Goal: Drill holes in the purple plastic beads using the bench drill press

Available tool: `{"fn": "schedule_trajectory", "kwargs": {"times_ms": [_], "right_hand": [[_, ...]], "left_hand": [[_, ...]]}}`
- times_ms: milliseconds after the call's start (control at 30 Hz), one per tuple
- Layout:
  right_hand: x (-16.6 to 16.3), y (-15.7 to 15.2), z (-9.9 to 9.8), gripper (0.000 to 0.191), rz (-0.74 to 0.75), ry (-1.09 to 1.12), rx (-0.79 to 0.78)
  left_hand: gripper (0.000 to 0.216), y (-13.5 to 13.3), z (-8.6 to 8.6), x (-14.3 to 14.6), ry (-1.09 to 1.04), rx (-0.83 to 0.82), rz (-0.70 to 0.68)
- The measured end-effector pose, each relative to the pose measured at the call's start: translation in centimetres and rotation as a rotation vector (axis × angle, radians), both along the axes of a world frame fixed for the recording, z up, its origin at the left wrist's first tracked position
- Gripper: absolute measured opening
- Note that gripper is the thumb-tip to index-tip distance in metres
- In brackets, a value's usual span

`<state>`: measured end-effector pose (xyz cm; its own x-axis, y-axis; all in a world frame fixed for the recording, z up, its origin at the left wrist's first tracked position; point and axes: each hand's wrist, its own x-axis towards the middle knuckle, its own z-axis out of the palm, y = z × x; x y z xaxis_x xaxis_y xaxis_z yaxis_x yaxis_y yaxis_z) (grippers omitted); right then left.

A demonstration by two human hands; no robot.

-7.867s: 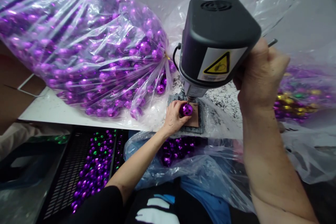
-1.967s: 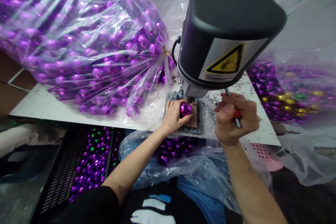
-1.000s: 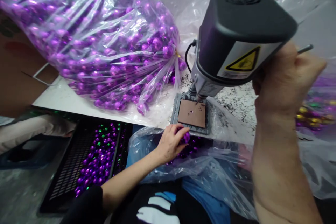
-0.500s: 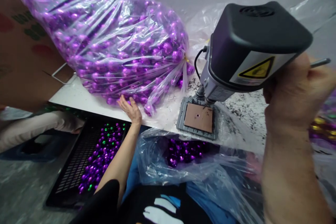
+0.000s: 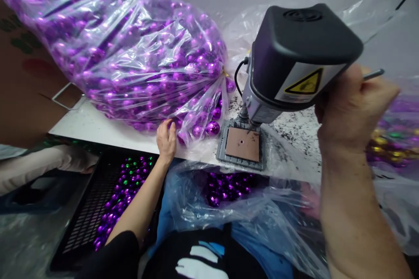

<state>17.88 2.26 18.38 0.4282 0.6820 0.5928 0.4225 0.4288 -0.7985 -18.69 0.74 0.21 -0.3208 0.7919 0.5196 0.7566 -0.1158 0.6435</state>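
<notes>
My left hand (image 5: 166, 141) is at the front edge of the table, its slightly bent fingers apart against the lower side of a clear plastic bag (image 5: 140, 52). Shiny purple faceted balls fill this tied bag. A few loose purple balls (image 5: 213, 128) lie by its gathered neck. On the right, my right hand (image 5: 358, 104) is closed around the lever (image 5: 373, 74) of a small black bench drill press (image 5: 304, 43); the fingers are partly hidden by the machine. Under the drill lies a brown square plate (image 5: 242, 144) with a small hole, on the grey base (image 5: 222, 150).
Dark shavings (image 5: 304, 139) litter the white table (image 5: 98, 124). A black crate (image 5: 75, 226) with purple and green balls stands at lower left, by another person's sleeve (image 5: 39, 168). Clear plastic sheeting (image 5: 229, 218) holding purple balls lies across my lap. A cardboard box (image 5: 29, 96) is far left.
My left hand has shifted along the bag toward its neck, and its fingers are more bent. Loose purple balls now show beside the neck. My right hand stays at the lever; the view has shifted slightly.
</notes>
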Motion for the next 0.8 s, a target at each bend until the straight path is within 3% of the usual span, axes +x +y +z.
{"fn": "schedule_trajectory", "kwargs": {"times_ms": [67, 133, 200, 233, 400, 467, 567, 667, 800], "right_hand": [[0.1, 0.0, 0.1, 0.047, 0.0, 0.005, -0.013], [0.3, 0.2, 0.1, 0.047, -0.011, 0.001, -0.014], [0.4, 0.3, 0.0, 0.049, -0.017, -0.01, -0.02], [0.5, 0.4, 0.0, 0.05, -0.016, -0.007, -0.024], [0.3, 0.4, 0.3, 0.049, 0.024, 0.048, -0.042], [0.1, 0.4, 0.3, 0.047, 0.027, 0.061, -0.036], [0.0, 0.4, 0.3, 0.048, 0.025, 0.06, -0.027], [0.0, 0.4, 0.2, 0.049, 0.033, 0.052, -0.019], [0.2, 0.7, 0.3, 0.048, 0.029, 0.069, -0.031]], "left_hand": [[0.037, -1.1, 1.3, 2.7, 0.02, 0.142, -0.029], [0.032, -1.4, 2.1, 5.9, 0.096, 0.208, -0.291], [0.032, -0.7, 2.3, 8.6, 0.232, 0.107, -0.577], [0.034, 0.0, 2.2, 9.5, 0.299, 0.039, -0.627], [0.041, 3.5, 1.6, 9.7, 0.584, -0.286, -0.429], [0.046, 4.0, 1.7, 9.1, 0.601, -0.354, -0.423], [0.044, 4.0, 2.5, 8.5, 0.339, -0.35, -0.477], [0.038, 3.5, 3.8, 8.5, -0.238, -0.389, -0.606], [0.059, 2.2, 5.3, 9.4, -0.91, -0.604, -0.771]]}}
